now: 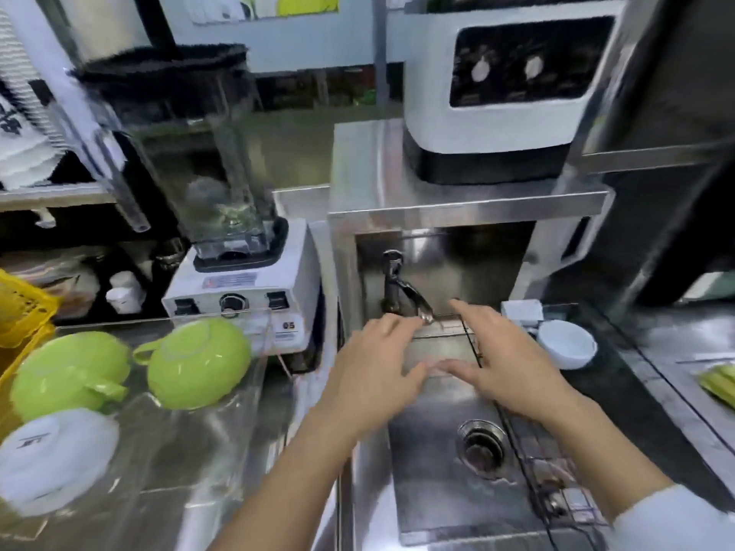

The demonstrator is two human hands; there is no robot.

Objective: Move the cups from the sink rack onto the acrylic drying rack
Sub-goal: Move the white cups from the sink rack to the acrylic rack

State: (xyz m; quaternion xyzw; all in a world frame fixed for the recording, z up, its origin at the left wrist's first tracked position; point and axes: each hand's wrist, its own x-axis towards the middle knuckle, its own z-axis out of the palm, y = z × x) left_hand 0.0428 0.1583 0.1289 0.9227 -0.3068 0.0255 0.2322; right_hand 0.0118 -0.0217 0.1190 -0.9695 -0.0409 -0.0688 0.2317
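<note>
Right of both empty, spread hands (374, 367) (505, 363), white cup (566, 344) sits apart on sink rack (545, 463).

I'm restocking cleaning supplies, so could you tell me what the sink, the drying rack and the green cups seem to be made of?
Sink: brushed stainless steel, judging by its grey streaky reflections. Drying rack: clear acrylic, see-through with bright edges. Green cups: glossy, probably glazed ceramic, possibly plastic.

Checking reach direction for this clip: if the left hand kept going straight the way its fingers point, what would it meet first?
Most likely the faucet: the left hand, fingers spread and empty, points up and away over the sink, fingertips near the spout tip. Depth is unclear, so contact cannot be confirmed.
</note>
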